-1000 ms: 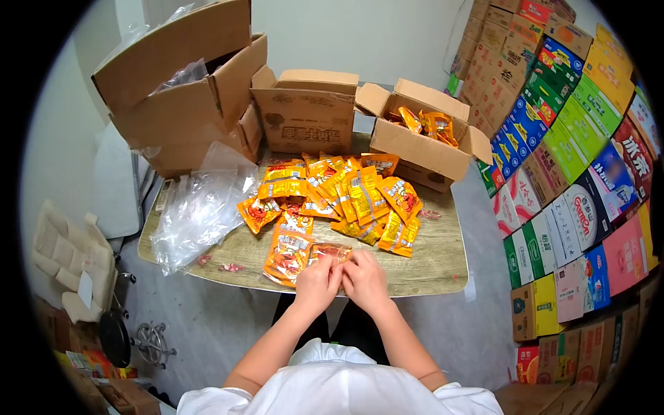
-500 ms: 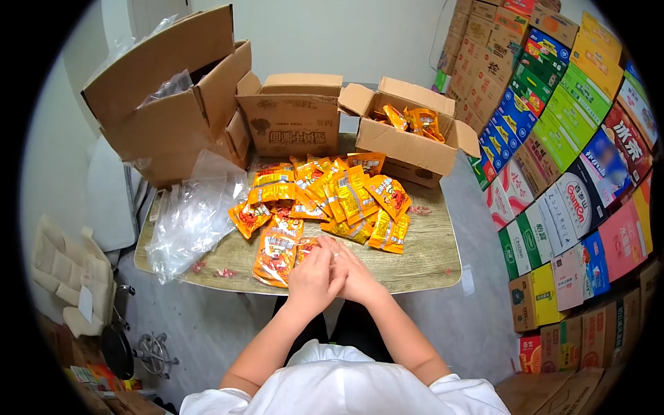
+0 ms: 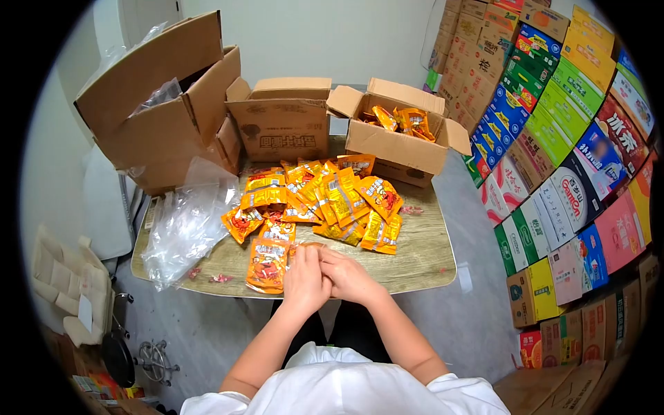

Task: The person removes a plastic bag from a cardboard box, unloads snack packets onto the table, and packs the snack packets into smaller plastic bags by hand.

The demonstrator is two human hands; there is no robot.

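My left hand (image 3: 306, 279) and my right hand (image 3: 347, 275) meet at the front edge of the wooden table, fingers bent together over a clear plastic bag that is mostly hidden under them. Just left of my left hand, an orange snack packet (image 3: 267, 265) lies flat, apparently inside clear film. Beyond my hands is a pile of orange and yellow packets (image 3: 344, 196). Crumpled clear plastic bags (image 3: 187, 225) lie on the table's left side.
An open carton holding orange packets (image 3: 395, 151) stands at the back right. Another open carton (image 3: 283, 130) is at the back middle, and a large carton (image 3: 166, 135) at the back left. Stacked boxes (image 3: 553, 187) line the right; a beige chair (image 3: 69, 280) stands left.
My hands have closed together over the spot where an orange packet showed beside the flat one; that packet is now covered. The whole view has shifted, with the table appearing further left.
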